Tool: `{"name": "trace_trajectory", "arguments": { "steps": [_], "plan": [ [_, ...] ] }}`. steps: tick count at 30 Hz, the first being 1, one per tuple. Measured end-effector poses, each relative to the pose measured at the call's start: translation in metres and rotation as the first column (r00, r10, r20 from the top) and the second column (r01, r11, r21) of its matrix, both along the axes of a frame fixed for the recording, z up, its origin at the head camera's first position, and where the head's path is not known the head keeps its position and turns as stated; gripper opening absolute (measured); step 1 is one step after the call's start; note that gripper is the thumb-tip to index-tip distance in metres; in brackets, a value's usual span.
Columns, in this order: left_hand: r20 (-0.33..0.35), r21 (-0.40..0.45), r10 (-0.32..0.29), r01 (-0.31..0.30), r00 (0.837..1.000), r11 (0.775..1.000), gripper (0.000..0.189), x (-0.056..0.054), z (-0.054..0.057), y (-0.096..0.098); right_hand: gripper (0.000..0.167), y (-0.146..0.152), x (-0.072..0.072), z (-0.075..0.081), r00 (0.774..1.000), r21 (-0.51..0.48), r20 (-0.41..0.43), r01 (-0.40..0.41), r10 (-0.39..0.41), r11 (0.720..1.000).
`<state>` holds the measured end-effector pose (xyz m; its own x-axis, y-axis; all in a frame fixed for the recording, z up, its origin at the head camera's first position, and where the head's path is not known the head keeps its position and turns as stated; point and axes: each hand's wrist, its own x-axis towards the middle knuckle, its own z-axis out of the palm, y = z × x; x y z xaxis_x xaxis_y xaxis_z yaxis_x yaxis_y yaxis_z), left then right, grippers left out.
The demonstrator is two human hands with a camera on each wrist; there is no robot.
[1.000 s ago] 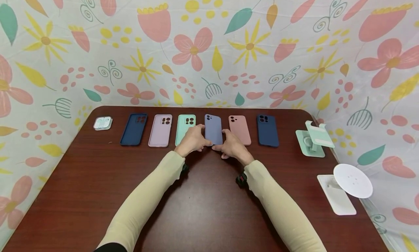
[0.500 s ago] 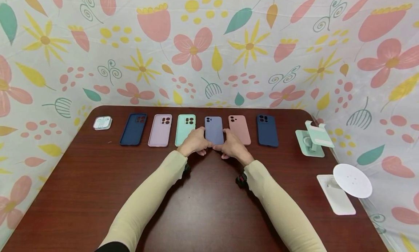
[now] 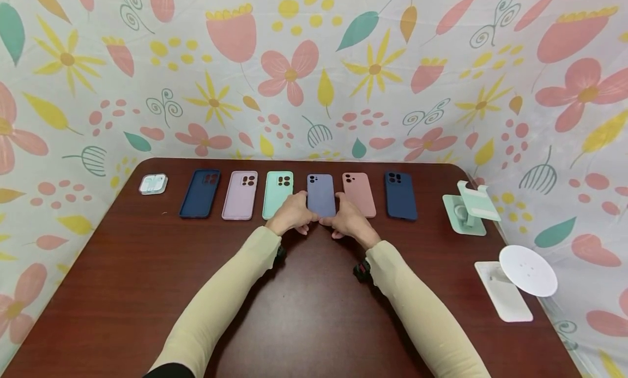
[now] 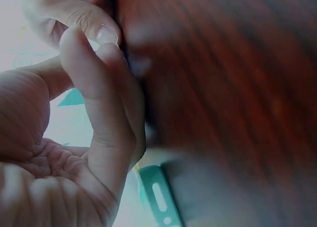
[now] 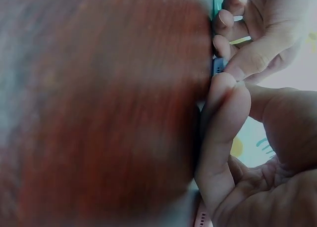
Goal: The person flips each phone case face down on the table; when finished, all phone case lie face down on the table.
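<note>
A blue-lavender phone case [image 3: 321, 193] lies flat on the table in the head view, camera cutouts at its far end. My left hand [image 3: 293, 210] pinches its left side and near corner, and my right hand [image 3: 348, 217] does the same on the right. Both thumbs come close together at its near edge. In the right wrist view a short piece of the case's edge [image 5: 218, 66] shows between the fingers; the rest is hidden by the hands. A mint green case [image 3: 277, 192] is beside my left hand, a pink one [image 3: 359, 192] beside my right.
The row on the table [image 3: 294, 301] also has a lilac case [image 3: 239, 198], a dark blue case [image 3: 198, 195] and another dark blue one [image 3: 401, 198]. Boxed earphones [image 3: 154, 184] lie far left. A green stand [image 3: 466, 214] and a white stand [image 3: 505, 296] are at right.
The blue-lavender case has come down from a slight tilt to lie flat, shifting a little right. My left hand moved slightly right and nearer with it; the last half second is nearly still.
</note>
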<state>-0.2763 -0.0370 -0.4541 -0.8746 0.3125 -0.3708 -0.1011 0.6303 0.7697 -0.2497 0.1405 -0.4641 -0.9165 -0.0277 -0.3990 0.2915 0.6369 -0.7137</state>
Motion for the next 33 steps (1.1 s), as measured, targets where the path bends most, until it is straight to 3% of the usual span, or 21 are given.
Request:
{"name": "trace_trajectory", "arguments": {
  "steps": [6, 10, 15, 22, 33],
  "plan": [
    [-0.055, -0.042, 0.000, -0.002, 0.998, 0.999, 0.090, 0.003, 0.008, -0.011, 0.111, 0.001, 0.005, 0.008, 0.999, 0.034, -0.028, -0.021, 0.021, 0.999],
    [-0.067, -0.045, 0.004, -0.007, 0.998, 0.999, 0.090, 0.008, 0.015, -0.027, 0.108, -0.004, 0.012, 0.012, 0.996, 0.043, -0.075, -0.049, 0.052, 0.998],
    [-0.070, -0.047, -0.006, 0.003, 0.998, 0.999, 0.096, 0.011, 0.020, -0.050, 0.105, -0.016, 0.018, 0.014, 0.992, 0.036, -0.075, -0.099, 0.101, 0.994],
    [-0.069, -0.023, 0.008, -0.010, 0.998, 1.000, 0.102, 0.004, 0.025, -0.084, 0.100, -0.041, 0.017, 0.016, 0.982, 0.013, -0.130, -0.136, 0.136, 0.991],
    [-0.029, -0.098, -0.008, 0.005, 1.000, 0.995, 0.107, -0.007, 0.019, -0.114, 0.106, -0.085, 0.007, 0.010, 0.989, -0.016, -0.048, -0.140, 0.140, 0.990]
  ]
}}
